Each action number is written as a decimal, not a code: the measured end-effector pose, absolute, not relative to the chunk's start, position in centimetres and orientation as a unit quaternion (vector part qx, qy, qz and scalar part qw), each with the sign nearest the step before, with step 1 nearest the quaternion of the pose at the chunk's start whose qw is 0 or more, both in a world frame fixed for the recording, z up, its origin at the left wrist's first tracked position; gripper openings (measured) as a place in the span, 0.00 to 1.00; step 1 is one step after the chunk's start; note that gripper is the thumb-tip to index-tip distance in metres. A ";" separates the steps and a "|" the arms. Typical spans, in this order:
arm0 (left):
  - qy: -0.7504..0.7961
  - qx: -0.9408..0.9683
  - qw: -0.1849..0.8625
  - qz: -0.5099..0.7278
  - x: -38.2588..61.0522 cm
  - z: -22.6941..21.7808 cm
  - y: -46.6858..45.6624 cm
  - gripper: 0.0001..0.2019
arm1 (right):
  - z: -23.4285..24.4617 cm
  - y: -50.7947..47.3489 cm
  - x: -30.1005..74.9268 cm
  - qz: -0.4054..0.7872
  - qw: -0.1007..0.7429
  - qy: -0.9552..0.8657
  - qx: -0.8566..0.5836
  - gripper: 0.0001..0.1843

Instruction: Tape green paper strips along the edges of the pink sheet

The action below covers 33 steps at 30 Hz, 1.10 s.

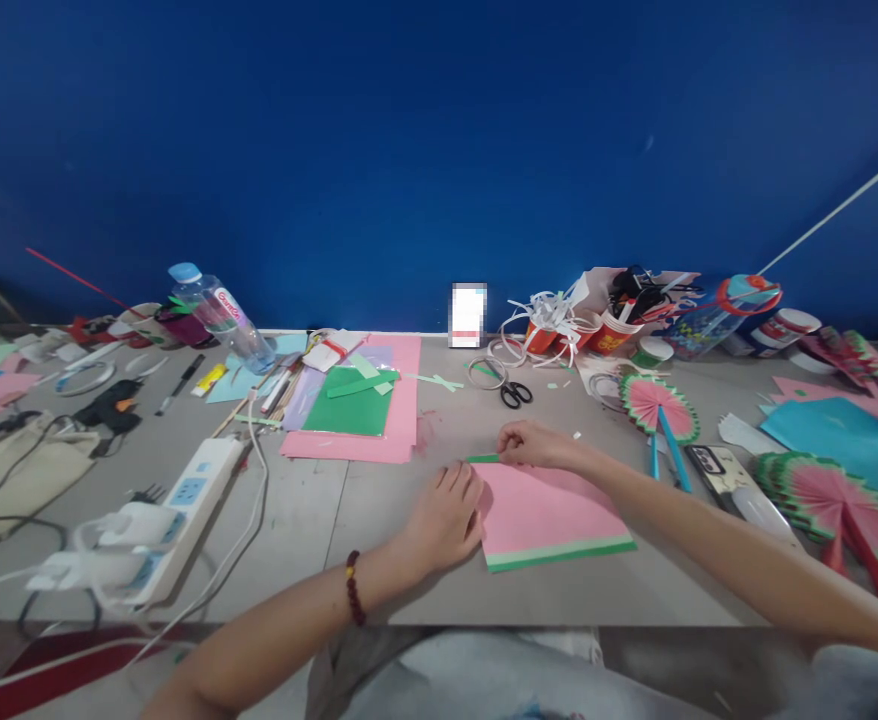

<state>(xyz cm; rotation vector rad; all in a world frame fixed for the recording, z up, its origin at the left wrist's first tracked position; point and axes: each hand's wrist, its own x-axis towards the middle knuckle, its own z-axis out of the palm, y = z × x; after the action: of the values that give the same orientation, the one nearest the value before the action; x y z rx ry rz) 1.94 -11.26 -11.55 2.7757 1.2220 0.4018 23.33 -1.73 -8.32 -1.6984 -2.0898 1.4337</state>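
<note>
- A grey table (289, 545) is meeting a blue wall (409, 150).
- A pink sheet (551, 510) is lying near, right of centre.
- The left hand (445, 512) is resting at its left edge, fingers close together; the right hand (533, 444) is curling at its far edge, whether pinching I cannot tell.
- Far left, a bottle (220, 318) is wearing a blurred label.

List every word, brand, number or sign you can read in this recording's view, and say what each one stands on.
"C'estbon", probably: white lettering on the pink label of the leaning plastic bottle; it is blurred, so the spelling is uncertain.
Too blurred to read: yellow marks on the red paper cup.
Too small to read: any print on the white-lidded jar.
Pixelated, unreadable: the upright bright screen.
</note>
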 end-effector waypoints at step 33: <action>0.425 0.898 0.047 0.109 2.7 -11.4 -10.5 0.24 | -8.4 -0.8 22.3 0.475 0.006 -0.650 -0.593 0.04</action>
<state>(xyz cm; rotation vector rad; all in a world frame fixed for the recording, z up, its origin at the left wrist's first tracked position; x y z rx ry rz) 2.68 -10.52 -11.37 2.7379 1.2958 0.3316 22.31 -0.77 -8.42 -1.8540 -2.0349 1.4874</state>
